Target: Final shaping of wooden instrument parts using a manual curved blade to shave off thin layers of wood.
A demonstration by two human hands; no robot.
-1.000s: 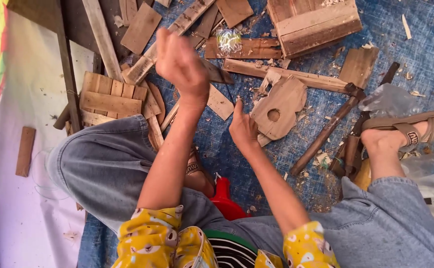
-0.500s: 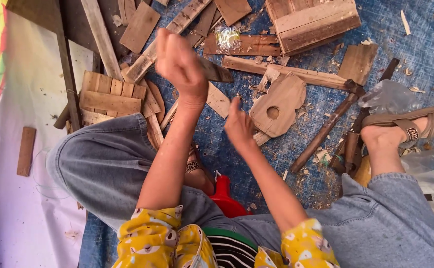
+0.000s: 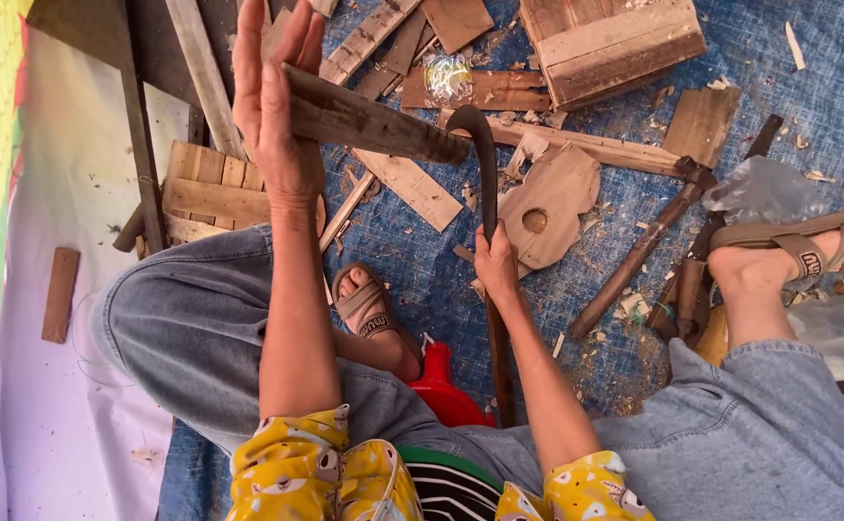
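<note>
My left hand (image 3: pixel 277 106) is raised above my knee and holds a dark, weathered strip of wood (image 3: pixel 373 121) by one end, fingers stretched up along it. My right hand (image 3: pixel 496 265) is closed around the shaft of a dark metal crowbar (image 3: pixel 486 164). The bar stands nearly upright, and its curved hook meets the free end of the wood strip. The lower part of the shaft runs down between my legs.
A flat wooden cutout with a round hole (image 3: pixel 549 207) lies just right of the crowbar on the blue tarp (image 3: pixel 808 106). Wood scraps, a slatted panel (image 3: pixel 211 188), a plank box (image 3: pixel 615 39) and long-handled tools (image 3: pixel 634 256) surround it. A red plastic object (image 3: pixel 446 386) is by my sandalled foot.
My right hand, earlier near the cutout with no bar showing, now grips the crowbar, with its hook up at the wood strip. My left hand has turned the strip more level.
</note>
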